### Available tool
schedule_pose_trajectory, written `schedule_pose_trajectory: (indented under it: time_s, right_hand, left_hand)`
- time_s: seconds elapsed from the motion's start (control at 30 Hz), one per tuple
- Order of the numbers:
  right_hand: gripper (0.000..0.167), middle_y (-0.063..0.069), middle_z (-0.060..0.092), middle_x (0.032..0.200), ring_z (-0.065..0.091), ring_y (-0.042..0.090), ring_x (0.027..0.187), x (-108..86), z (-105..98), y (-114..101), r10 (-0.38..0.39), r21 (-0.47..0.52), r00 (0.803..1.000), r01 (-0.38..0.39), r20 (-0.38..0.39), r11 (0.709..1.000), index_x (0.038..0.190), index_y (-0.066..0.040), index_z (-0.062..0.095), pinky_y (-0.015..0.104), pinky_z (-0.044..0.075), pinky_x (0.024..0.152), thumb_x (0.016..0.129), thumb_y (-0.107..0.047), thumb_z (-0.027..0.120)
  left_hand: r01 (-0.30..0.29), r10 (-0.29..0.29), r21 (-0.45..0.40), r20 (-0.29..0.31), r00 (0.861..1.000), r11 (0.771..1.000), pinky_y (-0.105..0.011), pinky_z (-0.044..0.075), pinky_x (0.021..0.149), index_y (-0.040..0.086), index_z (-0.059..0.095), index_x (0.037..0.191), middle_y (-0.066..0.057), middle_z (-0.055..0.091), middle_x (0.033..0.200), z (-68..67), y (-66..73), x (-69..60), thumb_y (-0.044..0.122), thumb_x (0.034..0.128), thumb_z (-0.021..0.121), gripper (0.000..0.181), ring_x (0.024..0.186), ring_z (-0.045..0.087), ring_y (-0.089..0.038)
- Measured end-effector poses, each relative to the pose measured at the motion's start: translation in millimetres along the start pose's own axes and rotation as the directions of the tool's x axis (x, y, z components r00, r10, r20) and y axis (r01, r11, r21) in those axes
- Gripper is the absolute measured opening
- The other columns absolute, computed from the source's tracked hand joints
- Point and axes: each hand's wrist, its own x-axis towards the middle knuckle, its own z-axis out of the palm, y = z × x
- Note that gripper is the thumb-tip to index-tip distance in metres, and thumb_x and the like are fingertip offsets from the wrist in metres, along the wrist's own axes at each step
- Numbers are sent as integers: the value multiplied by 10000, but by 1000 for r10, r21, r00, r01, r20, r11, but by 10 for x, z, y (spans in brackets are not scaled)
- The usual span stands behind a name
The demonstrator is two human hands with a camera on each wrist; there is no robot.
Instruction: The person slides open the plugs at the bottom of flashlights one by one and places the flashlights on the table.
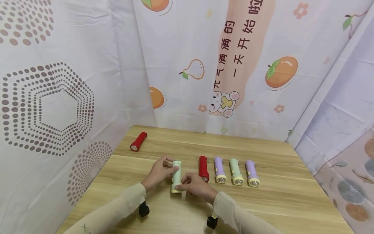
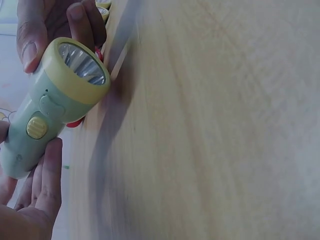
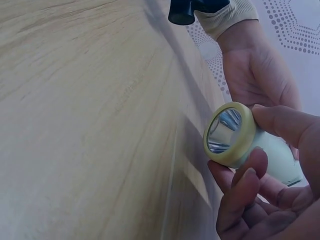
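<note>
Both hands hold one mint-green flashlight (image 1: 176,176) above the wooden table. My left hand (image 1: 158,173) grips the tail half of its body, thumb on one side and fingers on the other. At the yellow lamp end, my right hand (image 1: 198,187) pinches the head between thumb and fingers. The left wrist view shows the flashlight's yellow switch (image 2: 37,127) and its lens (image 2: 82,64), which looks unlit. In the right wrist view, the yellow head ring (image 3: 243,131) sits between the right thumb and fingers.
Right of the hands, a red flashlight (image 1: 203,167), a purple flashlight (image 1: 218,169), another mint-green flashlight (image 1: 235,169) and a second purple flashlight (image 1: 251,171) lie in a row. Another red flashlight (image 1: 138,141) lies at the table's (image 1: 277,208) back left. Printed curtains (image 1: 181,107) enclose it.
</note>
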Motion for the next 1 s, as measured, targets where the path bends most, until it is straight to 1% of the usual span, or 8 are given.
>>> schedule_pose_trajectory:
  time_s: [0.2, 0.33, 0.5, 0.73, 0.87, 1.0]
  right_hand:
    - [346, 17, 623, 773, 487, 152, 568, -28, -18, 40, -18, 20, 1000, 18, 4, 1000, 991, -31, 610, 272, 411, 511, 867, -244, 853]
    - [352, 26, 637, 790, 492, 152, 574, -35, -35, 60, -27, 19, 1000, 27, -7, 999, 992, -18, 609, 272, 421, 517, 861, -228, 859]
    - [377, 53, 662, 846, 502, 142, 588, -27, -53, 84, -33, 31, 999, 34, -17, 999, 1002, -8, 590, 269, 431, 523, 850, -212, 869]
    - [408, 74, 691, 935, 512, 141, 603, -45, -41, 80, -30, 24, 999, 31, -15, 999, 1002, -19, 565, 259, 443, 524, 835, -214, 882]
    - [404, 77, 697, 950, 531, 146, 635, -64, -38, 74, -47, 24, 999, 47, -18, 999, 996, -13, 559, 265, 441, 526, 831, -189, 883]
    - [403, 69, 698, 947, 558, 144, 670, -82, -29, 78, -67, 11, 997, 68, -27, 998, 994, -12, 559, 266, 443, 528, 822, -171, 887]
  left_hand:
    - [6, -7, 2, 32, 999, 1000, -387, 614, 759, 19, 625, 1320, -132, 666, 1096, 42, -27, 8, 319, 912, 810, 540, 918, 679, -220]
    - [5, -6, 8, 40, 999, 1000, -367, 606, 786, -10, 621, 1327, -111, 673, 1123, 63, -13, 5, 348, 911, 806, 579, 967, 676, -209]
    - [-4, 3, 37, 32, 999, 999, -334, 580, 813, 47, 673, 1275, -71, 685, 1110, 78, 17, 2, 373, 893, 819, 522, 988, 656, -207]
    - [-54, 50, 87, 39, 998, 995, -340, 532, 829, 91, 688, 1239, -39, 687, 1089, 84, 41, -39, 372, 889, 822, 468, 968, 628, -205]
    - [-77, 74, 90, 45, 996, 993, -343, 524, 826, 112, 690, 1218, -25, 687, 1080, 89, 49, -73, 357, 882, 833, 440, 965, 625, -205]
    - [-93, 88, 92, 58, 994, 991, -312, 531, 806, 116, 682, 1211, -14, 685, 1077, 87, 52, -116, 341, 878, 841, 432, 965, 630, -197]
